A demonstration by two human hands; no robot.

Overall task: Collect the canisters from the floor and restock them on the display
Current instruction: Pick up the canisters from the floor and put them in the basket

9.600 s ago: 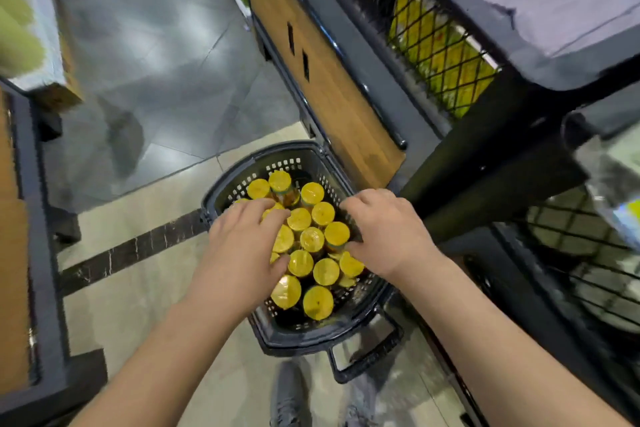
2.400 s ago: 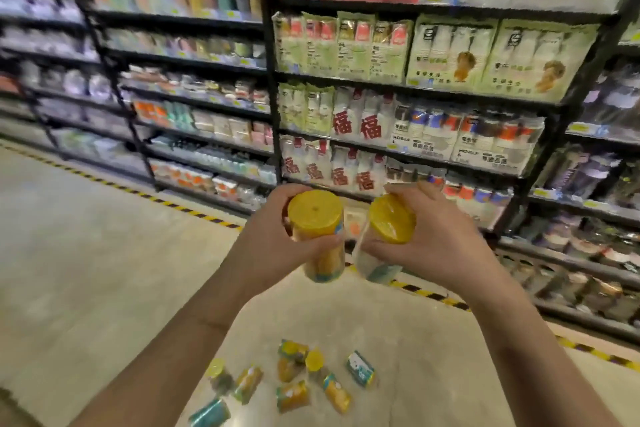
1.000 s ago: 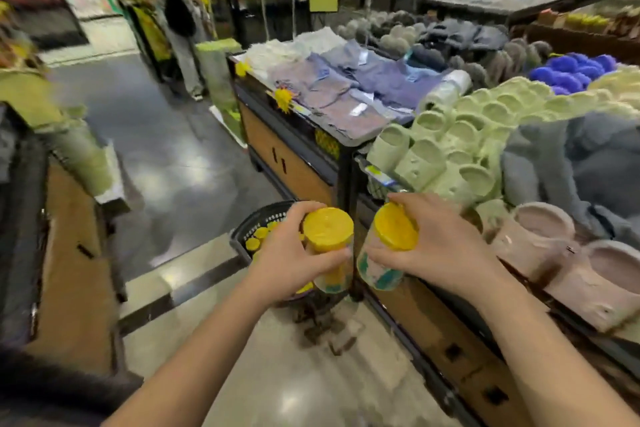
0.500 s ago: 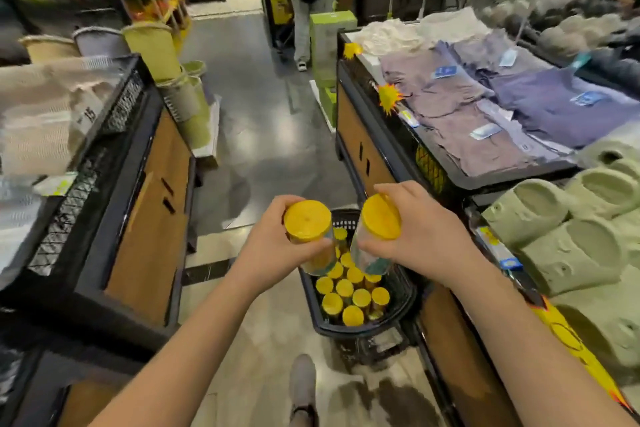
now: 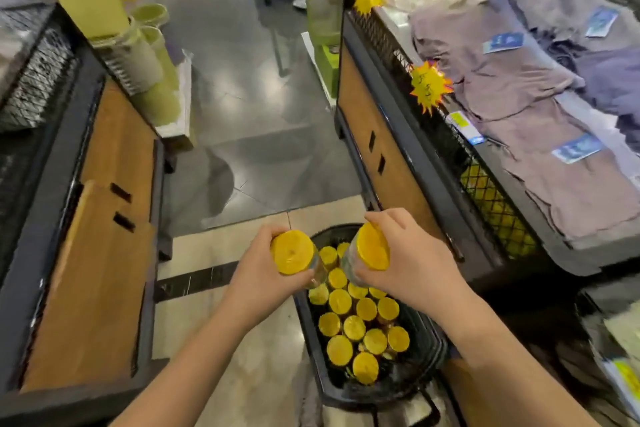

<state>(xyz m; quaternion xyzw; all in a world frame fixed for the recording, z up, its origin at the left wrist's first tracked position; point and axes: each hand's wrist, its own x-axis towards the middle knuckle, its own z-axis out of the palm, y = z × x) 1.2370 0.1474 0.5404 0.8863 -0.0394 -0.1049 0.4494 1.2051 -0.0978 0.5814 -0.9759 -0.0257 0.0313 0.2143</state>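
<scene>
Aisle between two display units, seen from where the person stands.

- Left hand (image 5: 261, 276): fingers and thumb curled round a yellow-lidded canister (image 5: 292, 252), held upright with its lid facing up, above the left edge of the basket.
- Right hand (image 5: 414, 267): fingers clamped round a second canister (image 5: 372, 251), tilted so that its lid leans toward the left hand. The two held canisters are near each other but apart.
- Black basket (image 5: 367, 398): on the floor, against the foot of the right-hand unit, directly below both hands.
- Stored canisters (image 5: 353, 326): packed upright in the basket in close rows, yellow lids up.
- Right display unit (image 5: 384, 149): wood panel, black mesh rim, folded grey garments (image 5: 512, 104) on top, starburst price tag (image 5: 430, 87) on the rim.
- Left display unit (image 5: 104, 253): wood panel in a black frame.
- Green buckets (image 5: 138, 55): stacked at its far end.
</scene>
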